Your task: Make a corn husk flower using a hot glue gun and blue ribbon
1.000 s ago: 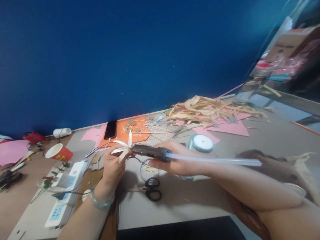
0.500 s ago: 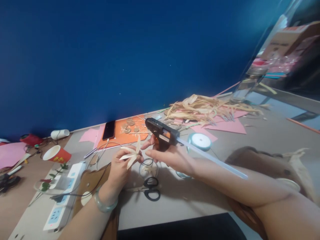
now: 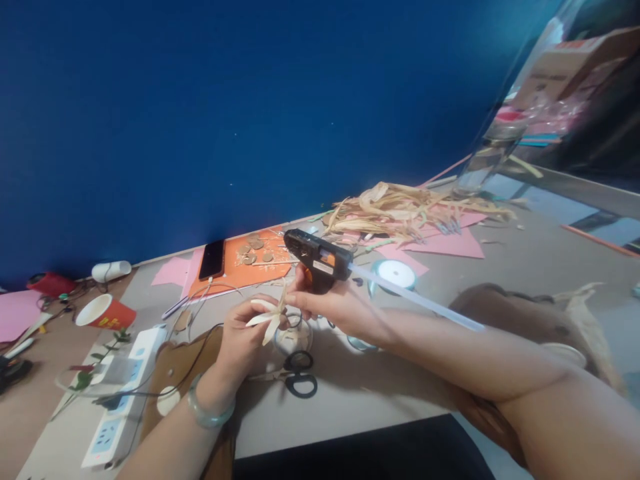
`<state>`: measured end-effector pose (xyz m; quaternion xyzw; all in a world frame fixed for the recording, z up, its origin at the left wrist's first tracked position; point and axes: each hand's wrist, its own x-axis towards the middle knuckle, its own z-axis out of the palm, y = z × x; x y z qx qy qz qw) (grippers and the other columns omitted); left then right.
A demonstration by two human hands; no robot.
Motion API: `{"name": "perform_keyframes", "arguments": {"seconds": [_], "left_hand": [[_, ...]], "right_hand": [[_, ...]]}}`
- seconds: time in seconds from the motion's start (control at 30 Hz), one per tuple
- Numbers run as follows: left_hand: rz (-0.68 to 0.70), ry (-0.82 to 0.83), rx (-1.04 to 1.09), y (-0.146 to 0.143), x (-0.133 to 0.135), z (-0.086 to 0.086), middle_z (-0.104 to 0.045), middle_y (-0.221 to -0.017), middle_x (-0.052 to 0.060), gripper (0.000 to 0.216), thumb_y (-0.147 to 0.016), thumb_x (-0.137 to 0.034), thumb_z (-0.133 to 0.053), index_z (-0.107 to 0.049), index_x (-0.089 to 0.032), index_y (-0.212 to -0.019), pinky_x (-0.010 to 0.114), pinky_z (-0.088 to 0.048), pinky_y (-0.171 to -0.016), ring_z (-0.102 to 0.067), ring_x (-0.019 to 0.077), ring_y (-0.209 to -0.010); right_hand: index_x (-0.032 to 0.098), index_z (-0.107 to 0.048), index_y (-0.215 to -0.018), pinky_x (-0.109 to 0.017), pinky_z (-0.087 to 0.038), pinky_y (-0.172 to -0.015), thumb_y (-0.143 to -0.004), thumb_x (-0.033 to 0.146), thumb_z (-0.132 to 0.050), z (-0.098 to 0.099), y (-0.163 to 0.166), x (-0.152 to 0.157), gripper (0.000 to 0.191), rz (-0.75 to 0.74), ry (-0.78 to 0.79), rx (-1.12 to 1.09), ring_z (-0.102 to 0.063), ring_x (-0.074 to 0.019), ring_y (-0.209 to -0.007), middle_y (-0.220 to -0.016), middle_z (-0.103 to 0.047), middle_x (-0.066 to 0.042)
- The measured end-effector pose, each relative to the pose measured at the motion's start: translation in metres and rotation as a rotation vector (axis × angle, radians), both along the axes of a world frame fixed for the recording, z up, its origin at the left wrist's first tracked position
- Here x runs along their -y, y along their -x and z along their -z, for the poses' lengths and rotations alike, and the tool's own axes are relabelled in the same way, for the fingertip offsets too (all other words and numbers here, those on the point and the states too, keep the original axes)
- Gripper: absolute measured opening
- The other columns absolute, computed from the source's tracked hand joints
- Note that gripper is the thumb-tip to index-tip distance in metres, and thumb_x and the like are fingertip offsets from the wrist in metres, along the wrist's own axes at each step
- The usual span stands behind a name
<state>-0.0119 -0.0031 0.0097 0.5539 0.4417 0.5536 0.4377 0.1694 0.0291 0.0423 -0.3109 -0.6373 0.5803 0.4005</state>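
My left hand (image 3: 245, 333), with a pale green bangle on its wrist, pinches a cream flower (image 3: 270, 319) with pointed petals that looks made of dried husk. My right hand (image 3: 335, 303) is wrapped round a black glue gun (image 3: 316, 257), whose long clear glue stick (image 3: 420, 297) sticks out behind over the forearm. The right fingertips reach the flower's upper petal and seem to touch it. Just below the hands are a small clear bowl (image 3: 295, 340) with pale pieces in it and black-handled scissors (image 3: 301, 385).
Dried husks (image 3: 395, 207) lie heaped on pink paper at the back. An orange sheet (image 3: 240, 270) bears a phone (image 3: 213, 260) and several small discs. At left stand a power strip (image 3: 123, 400) and a red paper cup (image 3: 107, 313). A ribbon spool (image 3: 395, 275) lies behind the right wrist.
My right hand's fingers have closed in on the flower, meeting its upper petal. The glue gun stays in that hand. The whole view has shifted slightly.
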Motion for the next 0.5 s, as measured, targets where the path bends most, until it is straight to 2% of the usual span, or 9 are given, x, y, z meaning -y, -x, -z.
{"name": "perform_keyframes", "arguments": {"seconds": [0.2,0.5], "left_hand": [[0.011,-0.071,-0.054,0.0073,-0.0017,0.0094,-0.069,-0.071,0.005,0.009,-0.067,-0.021,-0.077,-0.069,-0.017,-0.063,0.026,-0.050,-0.065,-0.063,0.0171,-0.069],[-0.019,-0.167,-0.142,0.0054,-0.0001,0.0035,-0.070,-0.071,0.006,0.007,-0.067,-0.022,-0.077,-0.072,-0.018,-0.065,0.027,-0.052,-0.065,-0.063,0.0179,-0.069]], "right_hand": [[0.015,-0.058,-0.081,-0.026,-0.045,-0.061,-0.081,0.039,-0.066,0.0018,-0.0003,0.0007,0.025,0.024,-0.011,0.004,-0.053,-0.0113,-0.062,-0.072,-0.059,0.000],[0.017,-0.056,-0.080,-0.026,-0.043,-0.061,-0.081,0.038,-0.066,0.0016,-0.0007,0.0030,0.023,0.043,-0.016,0.034,-0.053,-0.0122,-0.064,-0.070,-0.057,0.001]]}}
